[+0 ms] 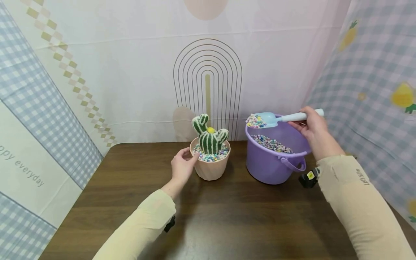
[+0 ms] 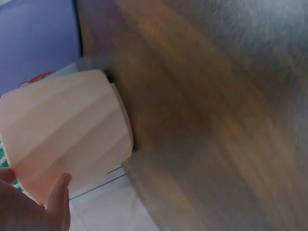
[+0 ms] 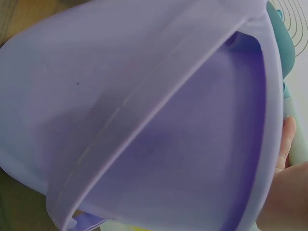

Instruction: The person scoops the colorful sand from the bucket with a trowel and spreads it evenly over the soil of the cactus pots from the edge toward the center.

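Observation:
In the head view my right hand [image 1: 312, 124] grips the white handle of a small light-blue scoop [image 1: 268, 118] above a purple bucket [image 1: 267, 166]. Colourful pellets [image 1: 255, 121] fill the scoop's blade, and more lie inside the bucket. My left hand [image 1: 183, 165] holds the left side of a pale pink flowerpot [image 1: 211, 170], thumb toward the front. A knitted green cactus [image 1: 209, 142] with a yellow bud stands upright in the pot, with similar pellets around its base. In the left wrist view, the left thumb [image 2: 58, 199] lies against the pot's ribbed wall.
Pot and bucket stand side by side toward the back of a dark wooden table [image 1: 221, 216]. A patterned cloth [image 1: 143, 72] hangs behind them, and a checked cloth [image 1: 367, 119] hangs close to the right arm. The bucket's handle [image 3: 144, 110] hangs down its outer side.

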Tool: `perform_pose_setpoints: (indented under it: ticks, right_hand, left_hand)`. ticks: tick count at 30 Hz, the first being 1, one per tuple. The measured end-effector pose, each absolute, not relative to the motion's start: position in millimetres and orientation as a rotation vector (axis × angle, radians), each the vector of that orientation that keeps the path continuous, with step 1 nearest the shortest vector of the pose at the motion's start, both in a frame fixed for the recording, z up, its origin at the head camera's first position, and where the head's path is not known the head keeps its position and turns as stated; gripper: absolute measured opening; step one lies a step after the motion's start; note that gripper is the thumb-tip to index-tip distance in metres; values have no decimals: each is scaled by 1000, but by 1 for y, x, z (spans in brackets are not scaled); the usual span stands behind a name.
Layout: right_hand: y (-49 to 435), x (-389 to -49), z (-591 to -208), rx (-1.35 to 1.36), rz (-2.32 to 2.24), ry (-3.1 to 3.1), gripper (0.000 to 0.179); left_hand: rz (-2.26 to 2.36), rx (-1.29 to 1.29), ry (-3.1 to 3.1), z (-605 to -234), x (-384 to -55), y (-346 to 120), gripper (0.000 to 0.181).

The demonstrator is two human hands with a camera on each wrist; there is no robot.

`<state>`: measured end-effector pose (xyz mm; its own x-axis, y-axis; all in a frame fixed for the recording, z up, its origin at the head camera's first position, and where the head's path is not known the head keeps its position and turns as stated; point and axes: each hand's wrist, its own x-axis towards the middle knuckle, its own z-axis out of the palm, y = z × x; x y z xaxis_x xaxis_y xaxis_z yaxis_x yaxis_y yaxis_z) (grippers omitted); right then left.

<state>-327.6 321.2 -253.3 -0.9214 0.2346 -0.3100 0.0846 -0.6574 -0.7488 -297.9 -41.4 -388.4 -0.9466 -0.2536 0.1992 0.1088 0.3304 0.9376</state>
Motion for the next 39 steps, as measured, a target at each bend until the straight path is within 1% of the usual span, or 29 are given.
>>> perform_pose_setpoints:
  ticks: [3, 9, 15, 20, 24, 28, 33, 39]
  right_hand:
    - [322, -327, -254, -578, 2738, -1250, 13]
    - [321, -327, -256, -580, 2746, -1234, 13]
    - [320, -327, -258, -593, 2758, -1225, 14]
    - [322, -327, -258, -585, 2748, -1230, 14]
    - [321, -325, -260, -567, 2756, -1244, 10]
    - [316, -324, -263, -567, 2760, -1284, 6]
    - [312, -322, -265, -572, 2736, -1330, 5]
    - [308, -322, -265, -517, 2717, -1389, 7]
  left_hand:
    - [-1687, 134, -2289, -390, -301, -40, 38]
    - [-1831, 189, -2286, -389, -310, -44, 36]
    - [-1689, 240, -2235, -390, -308, -41, 35]
    - [-1698, 196, -2244, -392, -302, -35, 34]
    - [-1701, 172, -2267, -393, -306, -37, 31]
    - [-1672, 205, -2268, -393, -314, -42, 29]
    - [-1622, 264, -2217, -392, -317, -43, 28]
    - [-1705, 251, -2213, -389, -315, -39, 26]
